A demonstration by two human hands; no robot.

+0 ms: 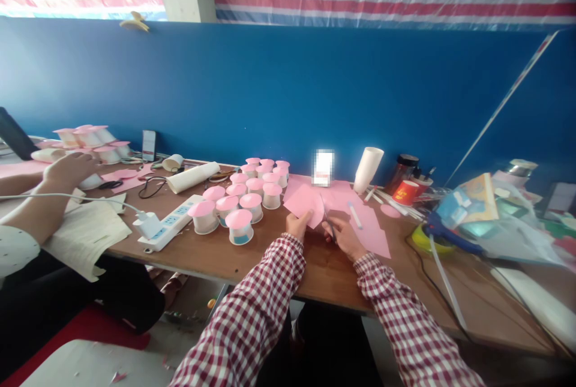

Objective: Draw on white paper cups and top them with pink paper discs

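My left hand (297, 225) pinches a piece of pink paper (302, 202) above the front part of the table. My right hand (344, 237) grips a pair of scissors (332, 230), whose blades reach up to the right side of that paper. Behind and to the right lie more pink sheets (371, 225), with a pale marker-like stick (354, 215) on top. Left of my hands stand several white paper cups (242, 234) capped with pink paper discs. A loose pink disc (390, 211) rests to the right of the sheets.
A white power strip (175, 222) and a paper roll (193, 177) lie left of the cups. A co-worker's hand (72, 165) is at the far left. Upright cup stack (369, 168), red cup (405, 192), glue gun (450, 234) and plastic bag (490, 219) stand rightward. A blue partition (270, 87) rises behind.
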